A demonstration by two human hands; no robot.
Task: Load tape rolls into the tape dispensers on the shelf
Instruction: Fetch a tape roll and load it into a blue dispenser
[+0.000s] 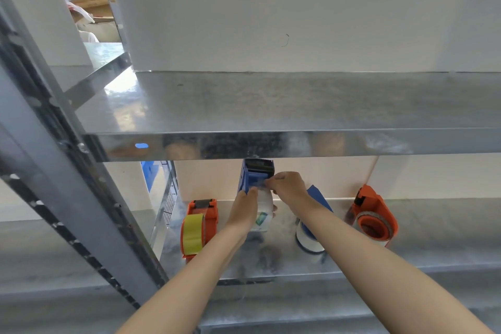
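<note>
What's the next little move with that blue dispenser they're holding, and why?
Probably draw the tape end up to the blade. The left hand holds the blue dispenser, a roll already sits in it, and the right hand pinches at its front just below the blade, seemingly on the loose end, though that is blurred.

We see a blue dispenser [256,177] held up above the shelf [271,260], its teeth on top, with a white tape roll [264,211] in it. On the left, an orange dispenser [211,214] holds a yellow roll [193,233]. On the right lie a second blue dispenser [319,197] and a second orange dispenser [376,207], both loaded.
</note>
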